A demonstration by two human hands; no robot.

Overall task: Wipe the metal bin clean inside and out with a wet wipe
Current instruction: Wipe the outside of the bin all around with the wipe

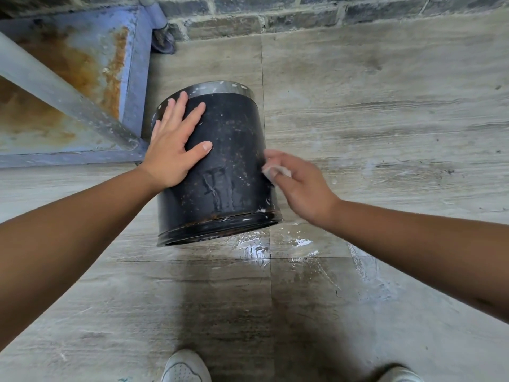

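Note:
A black metal bin [228,166] lies tilted on the tiled floor, its grey far rim toward the wall and its ribbed end toward me. Rust specks and wet streaks cover its side. My left hand [173,144] rests flat on the bin's upper left side, fingers spread. My right hand [300,183] holds a crumpled whitish wet wipe [275,170] against the bin's right side. The bin's inside is hidden.
A rusty blue metal frame [135,78] with a grey diagonal bar [63,95] stands at the left, close to the bin. A brick wall [303,15] runs along the back. Wet patches [275,246] shine on the floor tiles below the bin. My white shoes [184,368] show at the bottom.

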